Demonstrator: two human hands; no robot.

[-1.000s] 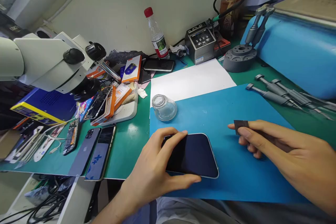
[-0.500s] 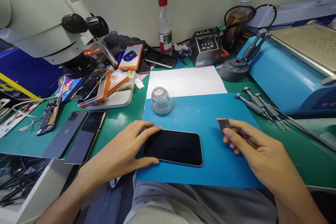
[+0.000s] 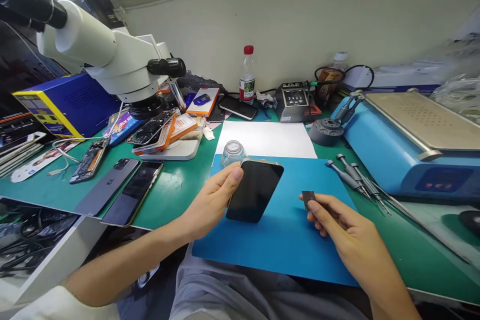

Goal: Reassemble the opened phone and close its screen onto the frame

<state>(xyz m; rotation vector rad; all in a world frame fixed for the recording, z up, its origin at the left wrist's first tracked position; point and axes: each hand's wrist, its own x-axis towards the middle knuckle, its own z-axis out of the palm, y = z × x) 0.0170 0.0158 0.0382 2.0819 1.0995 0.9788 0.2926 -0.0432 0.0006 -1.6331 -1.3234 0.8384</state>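
My left hand (image 3: 213, 202) grips a black-screened smartphone (image 3: 255, 191) by its left side, the thumb over the edge. The phone is tilted up above the blue mat (image 3: 285, 245), its dark screen facing me. Between the thumb and fingers of my right hand (image 3: 337, 220) is a small dark, flat rectangular piece (image 3: 308, 199), whose kind I cannot make out. That hand hovers over the right part of the mat. Just behind the phone an upturned clear glass jar (image 3: 233, 151) stands on the mat, partly hidden by the phone and my left hand.
A microscope (image 3: 112, 60) overhangs the left side, above opened phones and boxes. Two phones (image 3: 131, 192) lie left of the mat. On the right are soldering handles (image 3: 360, 177), a grey tool stand (image 3: 325, 131) and a blue heating plate machine (image 3: 397, 160). White paper (image 3: 266, 137) lies behind the mat.
My left hand has closed on the phone and raised it off the mat, tilting it up. My right hand still holds the small dark piece. The head view has tipped upward.
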